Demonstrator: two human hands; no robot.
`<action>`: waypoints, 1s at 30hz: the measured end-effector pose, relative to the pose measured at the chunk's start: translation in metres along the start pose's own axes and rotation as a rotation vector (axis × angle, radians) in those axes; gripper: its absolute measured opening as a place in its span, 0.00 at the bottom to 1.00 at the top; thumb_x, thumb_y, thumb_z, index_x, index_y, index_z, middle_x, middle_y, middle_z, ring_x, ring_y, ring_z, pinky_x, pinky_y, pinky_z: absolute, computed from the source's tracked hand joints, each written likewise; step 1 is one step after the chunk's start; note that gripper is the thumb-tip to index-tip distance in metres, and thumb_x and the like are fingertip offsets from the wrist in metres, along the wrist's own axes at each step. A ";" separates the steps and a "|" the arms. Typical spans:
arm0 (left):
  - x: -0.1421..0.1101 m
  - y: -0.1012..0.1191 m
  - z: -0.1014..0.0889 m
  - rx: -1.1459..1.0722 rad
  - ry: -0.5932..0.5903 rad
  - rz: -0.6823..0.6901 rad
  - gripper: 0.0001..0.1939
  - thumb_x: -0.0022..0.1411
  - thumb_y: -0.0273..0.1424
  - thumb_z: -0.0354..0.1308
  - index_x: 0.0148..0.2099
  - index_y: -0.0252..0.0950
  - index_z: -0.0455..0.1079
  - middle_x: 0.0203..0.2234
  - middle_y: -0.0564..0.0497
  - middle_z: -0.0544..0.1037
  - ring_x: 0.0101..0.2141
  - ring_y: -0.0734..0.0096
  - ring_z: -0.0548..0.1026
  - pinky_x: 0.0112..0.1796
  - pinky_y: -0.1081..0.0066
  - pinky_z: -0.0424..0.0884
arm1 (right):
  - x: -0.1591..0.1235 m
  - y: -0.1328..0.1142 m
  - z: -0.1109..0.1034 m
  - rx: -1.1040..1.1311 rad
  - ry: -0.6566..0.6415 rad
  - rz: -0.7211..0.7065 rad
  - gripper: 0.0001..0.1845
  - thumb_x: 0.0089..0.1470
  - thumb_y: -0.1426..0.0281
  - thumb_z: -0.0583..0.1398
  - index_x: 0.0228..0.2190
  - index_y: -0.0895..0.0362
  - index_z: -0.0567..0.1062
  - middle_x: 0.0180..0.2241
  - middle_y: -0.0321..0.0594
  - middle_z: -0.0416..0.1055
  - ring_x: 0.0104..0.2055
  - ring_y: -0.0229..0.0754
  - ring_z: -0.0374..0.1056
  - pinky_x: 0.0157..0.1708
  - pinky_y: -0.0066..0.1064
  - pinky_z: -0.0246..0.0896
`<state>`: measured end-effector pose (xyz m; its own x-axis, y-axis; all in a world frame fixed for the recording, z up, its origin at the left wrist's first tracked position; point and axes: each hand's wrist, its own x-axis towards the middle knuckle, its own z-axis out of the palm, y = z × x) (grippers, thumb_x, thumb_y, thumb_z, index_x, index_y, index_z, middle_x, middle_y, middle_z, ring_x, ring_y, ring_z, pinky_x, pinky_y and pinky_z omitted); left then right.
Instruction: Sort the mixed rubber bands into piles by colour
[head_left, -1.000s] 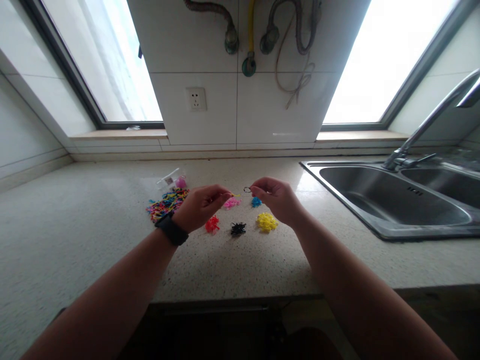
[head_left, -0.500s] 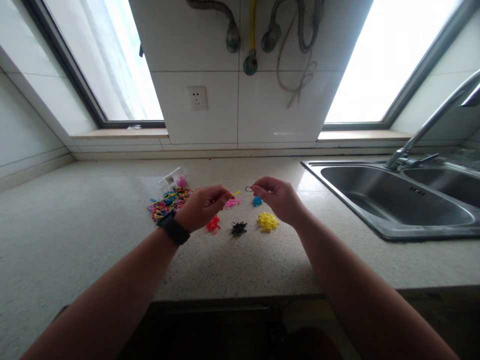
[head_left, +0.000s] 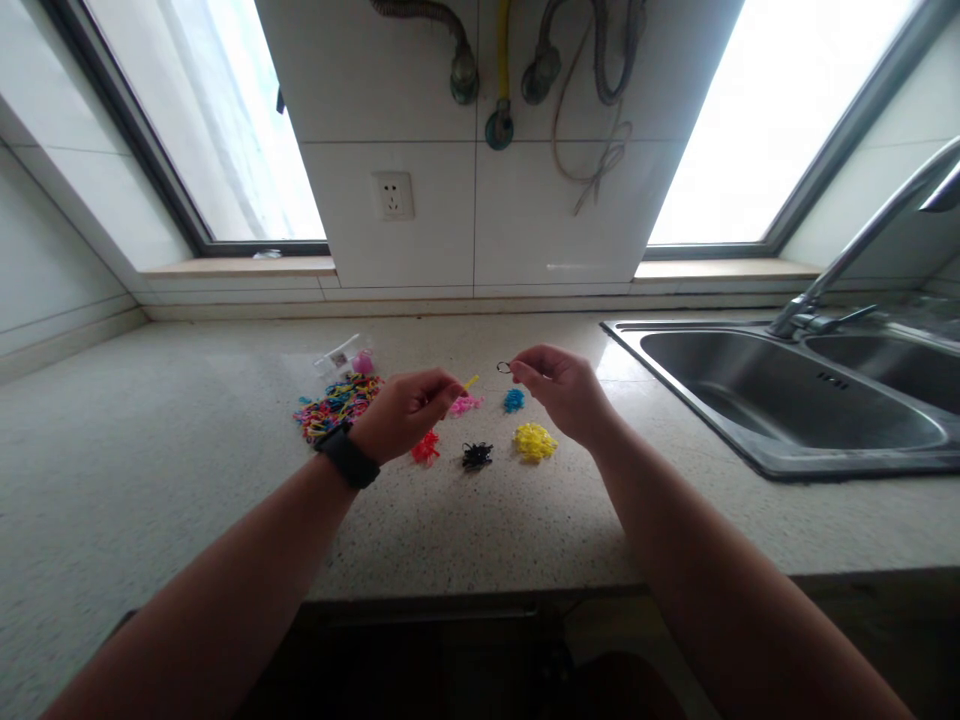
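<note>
Nearest on the speckled counter (head_left: 405,545), the black pile (head_left: 476,457) lies between the red pile (head_left: 425,449) and the yellow pile (head_left: 535,442); the gaps are narrow, so one dropped loop could mix the colours. Above and beyond these, the left hand (head_left: 409,408) has thumb and finger pinched on a yellow band (head_left: 471,383); the right hand (head_left: 561,388), well apart from it, pinches a black band (head_left: 501,371), whose ring projects past the fingertips. Both holds are slight, and either band might slip or spring away if the pinch loosens. The pink pile (head_left: 466,405), partly hidden by the left fingers, and the blue pile (head_left: 514,400) could be scattered by a low knuckle. The mixed heap (head_left: 336,408) shows beside the left wrist, where the dark watch (head_left: 346,457) might snag a loop; whether they touch I cannot tell. Farther back, the pink ball (head_left: 363,362) beside the clear bag (head_left: 336,354) could roll if nudged.
</note>
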<state>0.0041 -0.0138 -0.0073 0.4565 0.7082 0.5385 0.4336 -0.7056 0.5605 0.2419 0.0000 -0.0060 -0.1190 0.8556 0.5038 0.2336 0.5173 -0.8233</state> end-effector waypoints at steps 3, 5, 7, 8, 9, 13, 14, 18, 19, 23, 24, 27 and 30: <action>0.001 0.001 0.001 0.019 -0.004 0.010 0.12 0.69 0.35 0.52 0.39 0.34 0.74 0.21 0.55 0.71 0.23 0.77 0.66 0.25 0.76 0.62 | 0.003 0.004 -0.002 -0.023 0.066 -0.001 0.09 0.54 0.64 0.63 0.30 0.57 0.76 0.24 0.36 0.71 0.23 0.34 0.59 0.23 0.31 0.53; 0.001 0.002 0.003 0.032 -0.008 0.015 0.12 0.69 0.35 0.52 0.39 0.34 0.74 0.22 0.54 0.72 0.23 0.77 0.67 0.26 0.75 0.62 | 0.005 0.007 -0.002 -0.026 0.097 0.004 0.09 0.54 0.63 0.63 0.30 0.57 0.76 0.23 0.36 0.70 0.23 0.34 0.58 0.23 0.31 0.52; 0.001 0.002 0.005 0.051 -0.016 0.018 0.12 0.69 0.35 0.52 0.39 0.34 0.74 0.23 0.53 0.74 0.24 0.77 0.68 0.27 0.75 0.63 | 0.007 0.010 -0.002 -0.034 0.116 0.014 0.10 0.54 0.63 0.62 0.30 0.57 0.76 0.22 0.35 0.68 0.23 0.34 0.57 0.22 0.30 0.51; 0.002 0.003 0.007 0.067 -0.022 0.018 0.12 0.69 0.35 0.52 0.39 0.34 0.74 0.24 0.53 0.75 0.25 0.76 0.69 0.27 0.75 0.63 | 0.007 0.012 -0.002 -0.040 0.126 0.017 0.10 0.54 0.63 0.62 0.30 0.57 0.76 0.22 0.35 0.68 0.22 0.34 0.56 0.22 0.30 0.50; 0.002 0.003 0.008 0.088 -0.030 0.020 0.12 0.69 0.35 0.52 0.39 0.35 0.74 0.25 0.52 0.75 0.25 0.76 0.69 0.27 0.74 0.63 | 0.008 0.014 -0.003 -0.045 0.137 0.019 0.10 0.54 0.62 0.62 0.30 0.58 0.76 0.22 0.34 0.67 0.22 0.34 0.56 0.22 0.30 0.49; 0.009 0.006 0.015 0.220 -0.134 0.053 0.13 0.70 0.35 0.50 0.40 0.36 0.74 0.28 0.50 0.78 0.28 0.73 0.72 0.30 0.72 0.63 | 0.011 0.022 -0.006 -0.064 0.171 0.023 0.12 0.54 0.61 0.62 0.30 0.58 0.76 0.22 0.35 0.67 0.23 0.34 0.57 0.22 0.30 0.50; 0.012 0.007 0.016 0.266 -0.174 0.068 0.14 0.70 0.36 0.49 0.40 0.36 0.75 0.28 0.50 0.78 0.29 0.72 0.73 0.30 0.72 0.63 | 0.012 0.024 -0.007 -0.067 0.184 0.026 0.13 0.53 0.61 0.63 0.30 0.58 0.76 0.22 0.35 0.67 0.23 0.34 0.57 0.22 0.30 0.50; 0.024 0.016 0.028 0.502 -0.309 0.118 0.17 0.69 0.40 0.48 0.39 0.38 0.75 0.25 0.49 0.78 0.25 0.69 0.73 0.27 0.70 0.59 | 0.015 0.030 -0.011 -0.078 0.226 0.029 0.14 0.53 0.59 0.63 0.30 0.58 0.77 0.23 0.35 0.69 0.24 0.35 0.59 0.24 0.31 0.53; 0.027 0.018 0.032 0.563 -0.332 0.129 0.18 0.69 0.41 0.47 0.38 0.37 0.75 0.25 0.48 0.78 0.25 0.68 0.73 0.27 0.70 0.59 | 0.015 0.032 -0.011 -0.079 0.230 0.025 0.14 0.53 0.59 0.63 0.30 0.58 0.77 0.23 0.36 0.69 0.24 0.36 0.60 0.25 0.31 0.55; 0.038 0.022 0.050 0.720 -0.417 0.139 0.19 0.68 0.40 0.47 0.35 0.37 0.76 0.30 0.43 0.80 0.28 0.63 0.75 0.26 0.68 0.60 | 0.016 0.036 -0.012 -0.084 0.219 0.018 0.15 0.53 0.58 0.63 0.31 0.58 0.77 0.25 0.37 0.71 0.26 0.37 0.63 0.28 0.32 0.59; 0.040 0.022 0.053 0.735 -0.432 0.135 0.19 0.68 0.40 0.47 0.35 0.37 0.76 0.31 0.43 0.80 0.28 0.62 0.76 0.27 0.68 0.60 | 0.016 0.037 -0.013 -0.087 0.217 0.019 0.15 0.53 0.58 0.63 0.31 0.59 0.77 0.25 0.37 0.71 0.26 0.37 0.63 0.29 0.32 0.59; 0.044 0.023 0.061 0.759 -0.459 0.138 0.19 0.68 0.40 0.48 0.34 0.37 0.76 0.31 0.42 0.80 0.29 0.61 0.76 0.27 0.67 0.61 | 0.017 0.037 -0.014 -0.096 0.223 0.016 0.15 0.53 0.58 0.62 0.31 0.59 0.77 0.25 0.38 0.72 0.26 0.38 0.64 0.29 0.32 0.60; 0.045 0.022 0.064 0.770 -0.477 0.155 0.18 0.67 0.40 0.49 0.34 0.37 0.75 0.30 0.42 0.80 0.28 0.60 0.76 0.26 0.67 0.60 | 0.017 0.037 -0.014 -0.090 0.227 0.010 0.15 0.54 0.59 0.62 0.31 0.59 0.77 0.25 0.38 0.72 0.26 0.37 0.63 0.28 0.31 0.59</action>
<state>0.0838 0.0007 -0.0109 0.7507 0.6409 0.1604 0.6605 -0.7331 -0.1624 0.2624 0.0337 -0.0245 0.1013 0.8289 0.5501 0.3197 0.4965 -0.8070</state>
